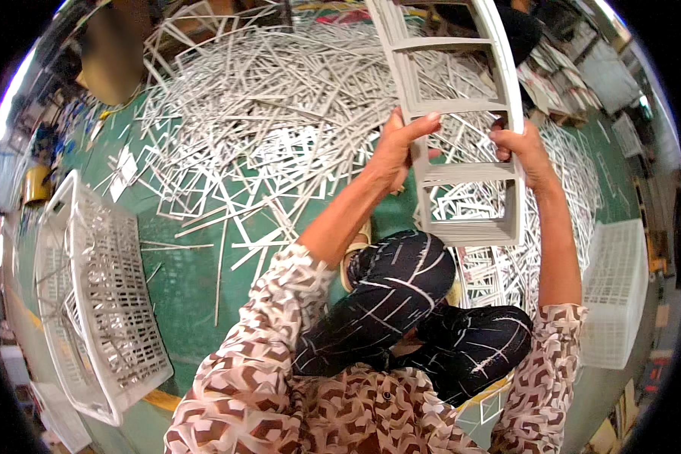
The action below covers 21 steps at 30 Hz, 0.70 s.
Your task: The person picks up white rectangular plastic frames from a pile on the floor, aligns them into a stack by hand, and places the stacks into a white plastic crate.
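Observation:
Between my two hands is a thick stack of white card frames (471,234), cut with a row of rectangular openings like a ladder. My left hand (400,144) grips its left side, thumb laid across the edge. On the opposite side my right hand (523,148) holds the outer rail, with fingers curled into one opening. The stack is raised in front of my knees, its long side pointing away from me, and its far end runs out of the top of the view. Through the openings, loose white strips show below.
A wide heap of white card strips and frame offcuts (272,85) covers the green floor (187,301) ahead. A white plastic basket (125,284) lies at left, tilted, with strips inside. Another pale crate (613,295) stands at right. A yellow cylinder (37,184) is farther left.

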### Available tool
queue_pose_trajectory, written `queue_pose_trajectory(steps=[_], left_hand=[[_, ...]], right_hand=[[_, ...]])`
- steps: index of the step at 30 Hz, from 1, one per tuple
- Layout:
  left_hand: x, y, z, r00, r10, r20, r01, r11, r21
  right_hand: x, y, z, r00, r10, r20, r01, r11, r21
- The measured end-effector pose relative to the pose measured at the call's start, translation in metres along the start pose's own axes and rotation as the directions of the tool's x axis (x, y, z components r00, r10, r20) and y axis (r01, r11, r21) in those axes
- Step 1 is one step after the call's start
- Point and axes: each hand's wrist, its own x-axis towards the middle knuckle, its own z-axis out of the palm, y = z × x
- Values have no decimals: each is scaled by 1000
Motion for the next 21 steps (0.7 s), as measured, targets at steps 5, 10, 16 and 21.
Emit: queue_pose_trajectory(steps=[5,10,16,21], left_hand=[[26,-7,2,956,189,-226,-170,980,101],[2,34,-20,833,412,-370,-417,906,71],[-74,100,-142,617,459,-639,-472,866,166],[-171,187,-208,274,498,-823,-543,786,294]], right_hand=[[6,-40,15,995,-96,23,99,948,-301],[-8,-67,42,956,-290,30,271,845,-462],[-33,22,15,999,38,20,-31,965,-260],[-50,77,-17,914,389,114,-318,862,-394]])
